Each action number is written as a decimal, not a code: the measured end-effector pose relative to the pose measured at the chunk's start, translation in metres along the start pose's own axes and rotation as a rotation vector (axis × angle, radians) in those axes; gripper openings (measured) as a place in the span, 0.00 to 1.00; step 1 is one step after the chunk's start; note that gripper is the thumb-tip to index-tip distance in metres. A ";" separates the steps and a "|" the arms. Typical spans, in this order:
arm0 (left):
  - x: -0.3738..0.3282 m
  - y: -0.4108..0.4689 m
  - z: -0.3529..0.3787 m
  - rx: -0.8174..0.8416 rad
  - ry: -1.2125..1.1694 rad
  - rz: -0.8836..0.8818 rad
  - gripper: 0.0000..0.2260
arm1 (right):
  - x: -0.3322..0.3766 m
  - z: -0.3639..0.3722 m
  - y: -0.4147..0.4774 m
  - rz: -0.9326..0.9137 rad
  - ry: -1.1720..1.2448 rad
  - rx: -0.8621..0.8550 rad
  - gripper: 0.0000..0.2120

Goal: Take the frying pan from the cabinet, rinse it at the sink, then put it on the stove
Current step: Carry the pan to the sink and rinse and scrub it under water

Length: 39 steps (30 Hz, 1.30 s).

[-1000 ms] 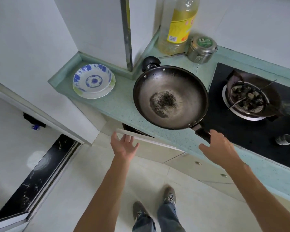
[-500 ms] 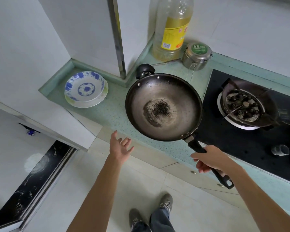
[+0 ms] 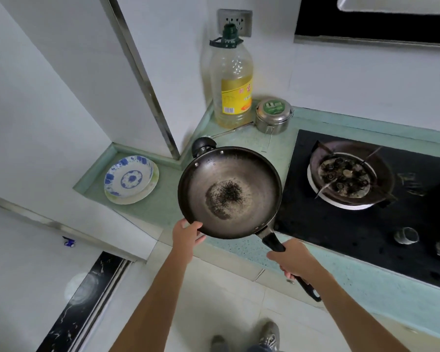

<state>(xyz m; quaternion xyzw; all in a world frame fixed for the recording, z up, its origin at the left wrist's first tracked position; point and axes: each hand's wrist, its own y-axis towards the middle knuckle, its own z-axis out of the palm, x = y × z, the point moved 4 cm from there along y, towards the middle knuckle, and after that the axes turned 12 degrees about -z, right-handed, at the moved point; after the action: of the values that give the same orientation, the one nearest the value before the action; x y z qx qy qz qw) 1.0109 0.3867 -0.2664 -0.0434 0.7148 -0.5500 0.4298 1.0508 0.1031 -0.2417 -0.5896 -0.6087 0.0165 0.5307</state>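
Frying pan (image 3: pixel 229 191): dark, round, dull grey inside with a patch of black specks at the centre. It sits over the pale green speckled countertop (image 3: pixel 160 207), its near rim jutting past the counter's front edge; whether the base rests on the surface or is lifted clear cannot be told.

Right hand (image 3: pixel 294 260): fingers wrapped around the pan's long black handle (image 3: pixel 274 243), whose loop end sticks out behind the wrist. Left hand (image 3: pixel 187 236): against the near-left rim, thumb on top of the edge, fingers below. The two hands are apart, one at each side of the pan's near edge.

Surface: counter runs left to right and bends around a white wall corner trimmed with a metal strip (image 3: pixel 148 92). Left section holds a blue-and-white plate (image 3: pixel 128 177) stacked on a plain pale plate. Back corner: tall oil bottle (image 3: pixel 231 82), yellow label, green cap, upright; just beside it a small steel tin (image 3: pixel 273 115) with a green lid.

Right of the pan: black glass stove (image 3: pixel 341 232) set into the counter. Its burner (image 3: pixel 346 177) is dark and soiled, inside a white ring. Two knobs (image 3: pixel 405 236) near the stove's front right.

Room: white walls, wall socket (image 3: pixel 235 21) behind the bottle cap, pale tiled floor (image 3: pixel 206 313), black marbled threshold strip (image 3: pixel 87 298) at lower left. Shoes (image 3: pixel 269 335) visible at the bottom edge.
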 end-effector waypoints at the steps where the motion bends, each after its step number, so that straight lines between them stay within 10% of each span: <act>1: -0.001 0.003 -0.002 0.002 0.001 -0.025 0.14 | 0.001 0.001 -0.001 0.007 -0.010 -0.012 0.09; 23: -0.050 -0.024 0.006 0.187 0.237 0.178 0.05 | -0.011 0.052 -0.056 0.079 0.208 -0.361 0.09; 39: -0.026 -0.167 0.141 0.560 0.354 0.340 0.10 | -0.088 -0.001 -0.194 0.048 0.334 -0.756 0.10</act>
<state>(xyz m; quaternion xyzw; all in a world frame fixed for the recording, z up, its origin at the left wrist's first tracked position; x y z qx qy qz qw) 1.0520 0.2293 -0.1173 0.2910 0.5968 -0.6442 0.3797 0.8927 -0.0209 -0.1714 -0.7515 -0.4634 -0.2918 0.3678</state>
